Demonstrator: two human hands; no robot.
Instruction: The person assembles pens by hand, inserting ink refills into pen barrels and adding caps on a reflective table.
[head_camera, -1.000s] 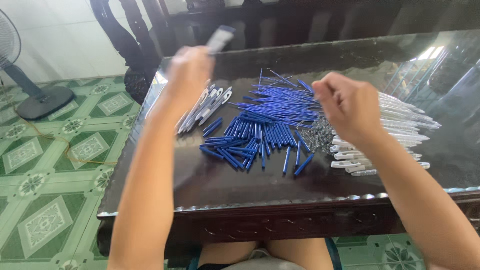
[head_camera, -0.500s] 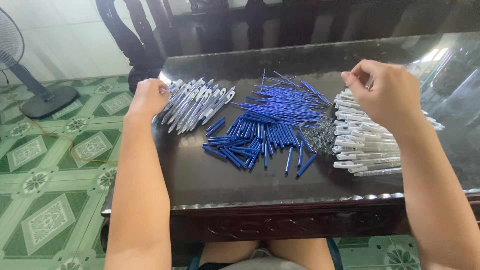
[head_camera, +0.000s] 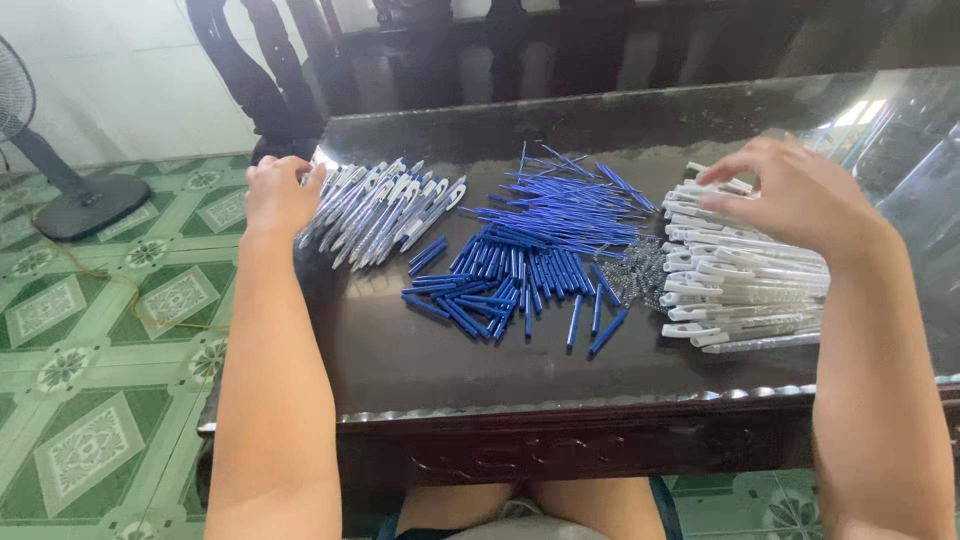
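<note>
Room: green patterned floor tiles (head_camera: 90, 390) lie to the left, with the round base of a standing fan (head_camera: 85, 205) on them and dark wooden chair legs (head_camera: 260, 80) behind.
Surface: dark wooden table with a glossy glass top (head_camera: 420, 350), its carved front edge nearest the camera.
Left pile: white pens with clear barrels and white clips (head_camera: 385, 210), fanned out slantwise at the table's left edge.
Left hand: left hand (head_camera: 280, 195) rests at the left end of that pile, fingers curled down onto the pens; whether it grips one cannot be told.
Middle: short blue plastic pen parts (head_camera: 500, 285) lie in a loose heap, with thin blue ink refills (head_camera: 560, 205) behind them and a small cluster of tiny metal springs (head_camera: 640, 272) just to the right.
Right pile: clear pen barrels with white ends (head_camera: 745, 290), stacked roughly parallel.
Right hand: right hand (head_camera: 795, 200) hovers over the far end of this stack, fingers spread and bent, fingertips touching the top barrels, nothing clasped.
</note>
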